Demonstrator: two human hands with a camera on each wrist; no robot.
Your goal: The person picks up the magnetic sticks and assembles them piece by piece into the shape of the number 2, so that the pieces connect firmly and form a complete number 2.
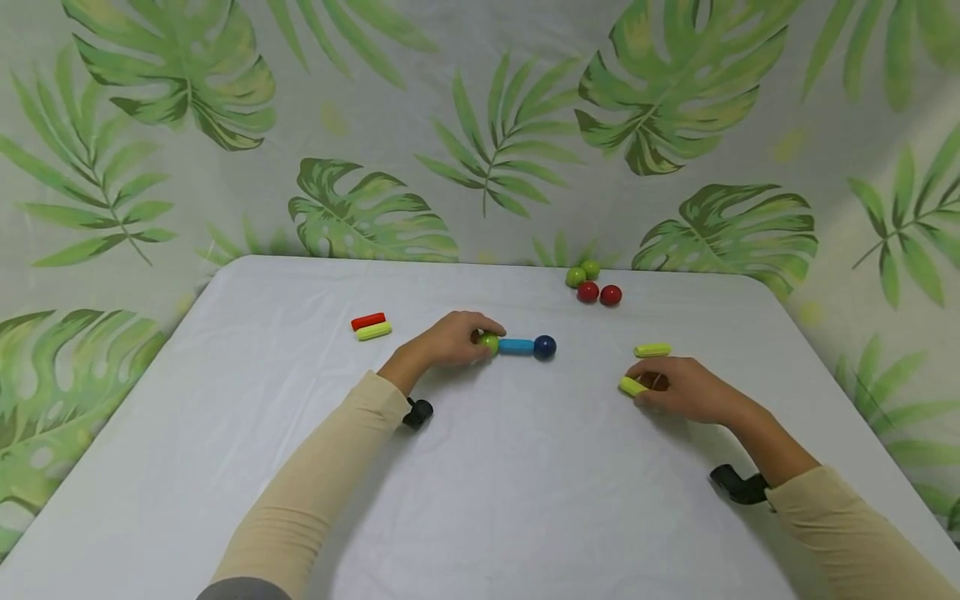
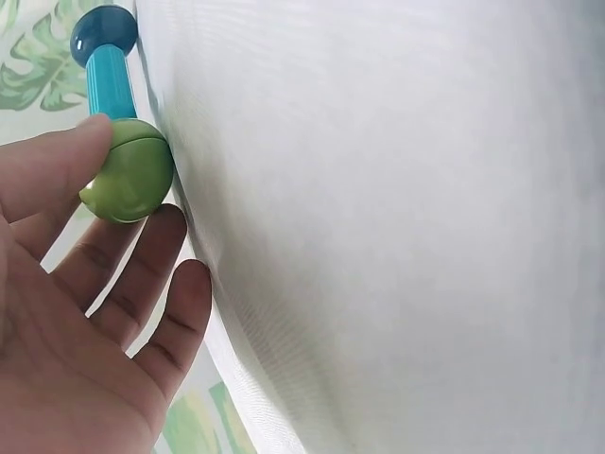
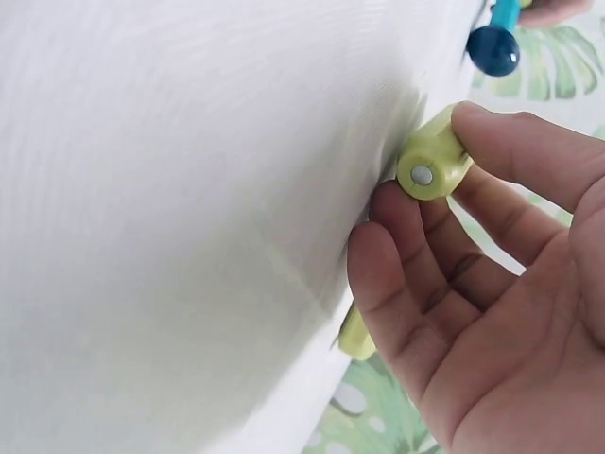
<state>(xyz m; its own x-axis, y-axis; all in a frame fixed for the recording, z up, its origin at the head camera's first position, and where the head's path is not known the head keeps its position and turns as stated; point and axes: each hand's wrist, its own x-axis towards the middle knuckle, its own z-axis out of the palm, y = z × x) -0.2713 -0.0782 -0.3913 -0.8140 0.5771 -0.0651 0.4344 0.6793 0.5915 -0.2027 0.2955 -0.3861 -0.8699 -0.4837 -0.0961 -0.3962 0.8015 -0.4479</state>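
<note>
My left hand (image 1: 456, 337) pinches a green ball (image 2: 132, 175) between thumb and fingers. That ball sits at one end of a light blue rod (image 1: 516, 346), and a dark blue ball (image 1: 545, 347) sits at the rod's other end, all in one line on the table. To the right, my right hand (image 1: 690, 388) grips a yellow-green rod (image 3: 435, 156) by thumb and fingertips, close over the cloth; a pale round spot marks the rod's end face. A second yellow-green rod (image 1: 652, 350) lies just beyond that hand.
Two green balls (image 1: 576, 277) and two red balls (image 1: 588, 292) cluster near the table's back edge. At the left lie a red rod (image 1: 368, 321) and another yellow-green rod (image 1: 373, 331), side by side. A leaf-patterned curtain (image 1: 495, 142) hangs behind the white-covered table (image 1: 525, 500).
</note>
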